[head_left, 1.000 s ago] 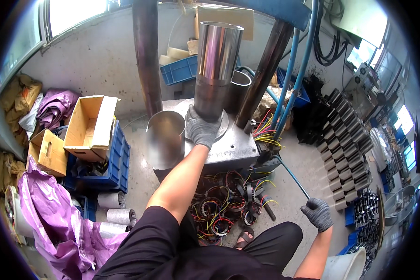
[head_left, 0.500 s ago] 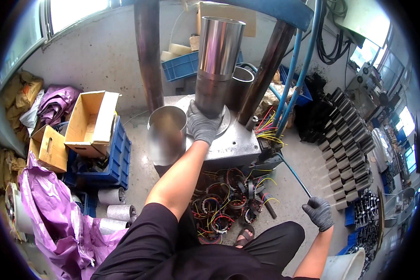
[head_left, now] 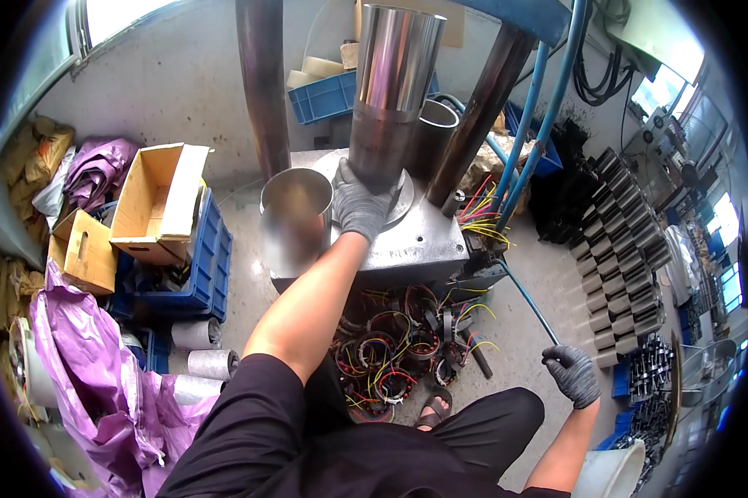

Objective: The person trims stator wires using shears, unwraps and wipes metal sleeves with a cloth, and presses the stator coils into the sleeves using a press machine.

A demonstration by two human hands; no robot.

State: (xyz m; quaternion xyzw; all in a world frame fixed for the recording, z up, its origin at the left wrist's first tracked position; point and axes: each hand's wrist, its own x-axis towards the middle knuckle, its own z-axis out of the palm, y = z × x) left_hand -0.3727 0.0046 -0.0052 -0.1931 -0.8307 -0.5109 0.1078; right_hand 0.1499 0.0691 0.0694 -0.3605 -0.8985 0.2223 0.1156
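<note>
My left hand [head_left: 362,202], in a grey glove, is wrapped against the lower side of a tall metal cylinder [head_left: 397,62]. The cylinder stands upright on a round plate [head_left: 403,199] on the press bed [head_left: 403,253]; its upper part is shiny and its lower part duller. My right hand [head_left: 572,375], gloved the same way, is closed round the end of a thin blue lever [head_left: 527,300] that slants up to the press. Left of my left hand, a wide open-topped metal tube [head_left: 298,199] stands at the bed's edge, its front blurred.
Dark steel columns [head_left: 262,91] flank the bed. Wound stator rings [head_left: 395,353] with coloured wires lie on the floor below. Left are a blue crate [head_left: 216,266] with a wooden box [head_left: 162,203] and purple sheeting [head_left: 100,365]. Stacked metal sleeves [head_left: 615,266] stand at right.
The view has tilted slightly, so most things sit a little higher in the picture. Both hands keep their hold on the cylinder and the lever.
</note>
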